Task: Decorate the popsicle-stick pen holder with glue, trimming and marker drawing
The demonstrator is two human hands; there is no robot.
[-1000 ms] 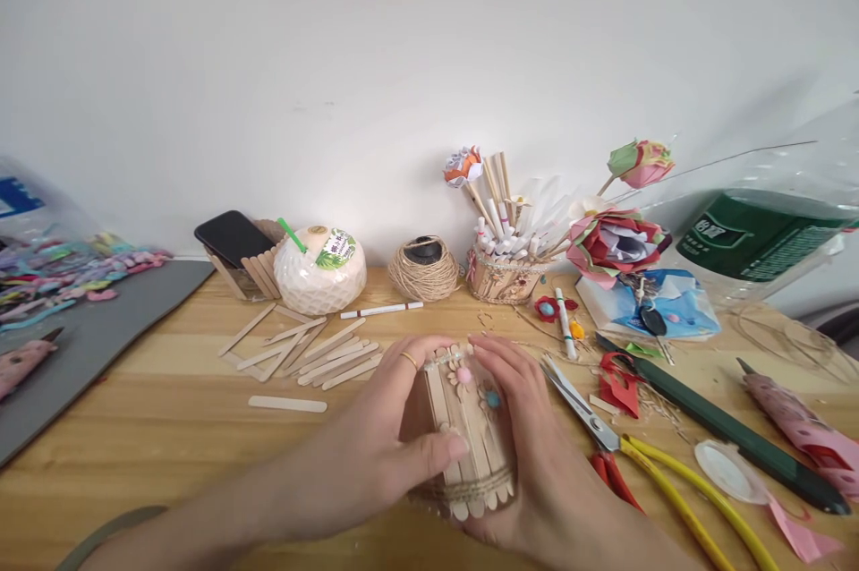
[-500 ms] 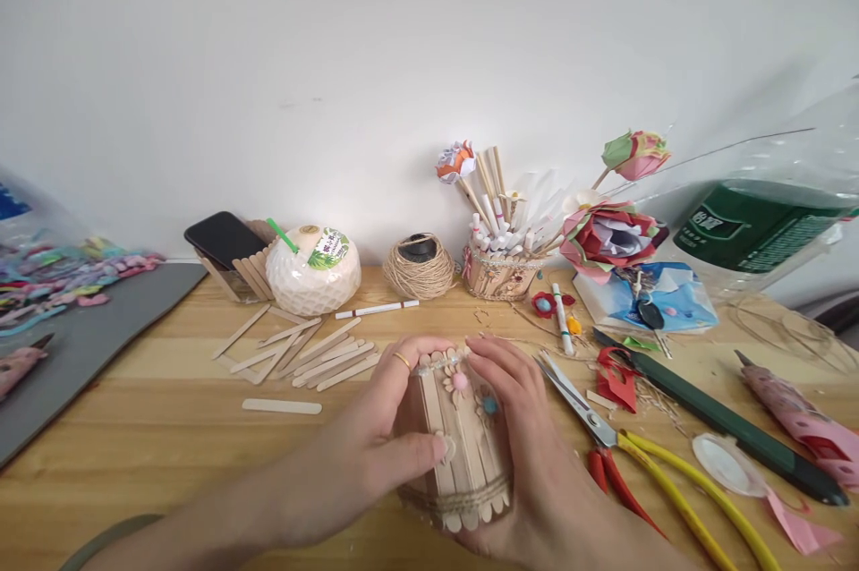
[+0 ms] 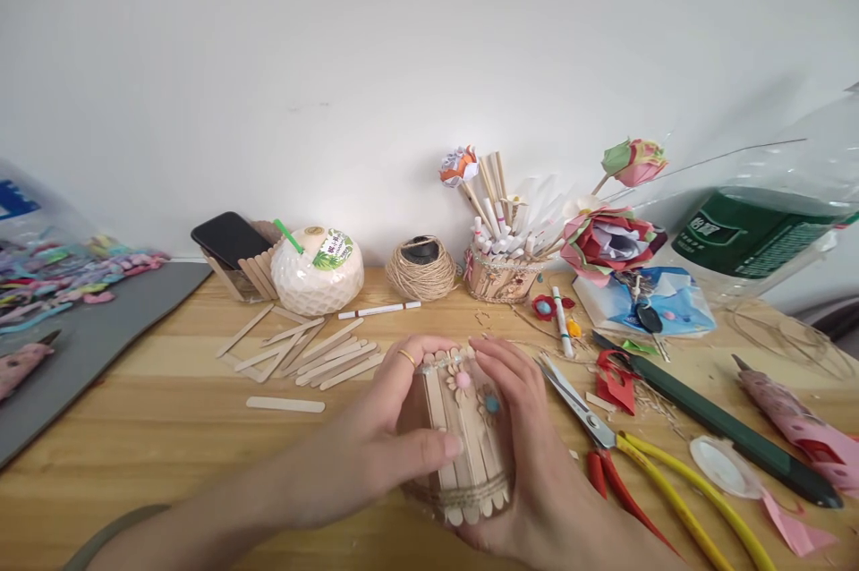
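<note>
A holder made of wooden craft sticks [image 3: 463, 437] is tilted between both hands, low in the middle of the head view. Twine wraps its lower end, and flowers with a pink and a blue centre decorate its face. My left hand [image 3: 403, 419] grips the left side, its thumb lying across the sticks. Around the right side and lower end curls my right hand [image 3: 523, 419]. Whatever lies beneath the left thumb tip is hidden.
Loose craft sticks [image 3: 335, 361] lie left of the hands. Yellow-handled scissors [image 3: 604, 432], red-handled pliers [image 3: 621, 490] and a green tool [image 3: 725, 414] are at right. Behind stand a white coconut [image 3: 318, 271], a twine ball [image 3: 420, 269] and a decorated pen holder [image 3: 503, 276].
The left thumb has slid slightly right over the holder's face, covering the small pale flower that showed at its tip. The whole view has shifted slightly.
</note>
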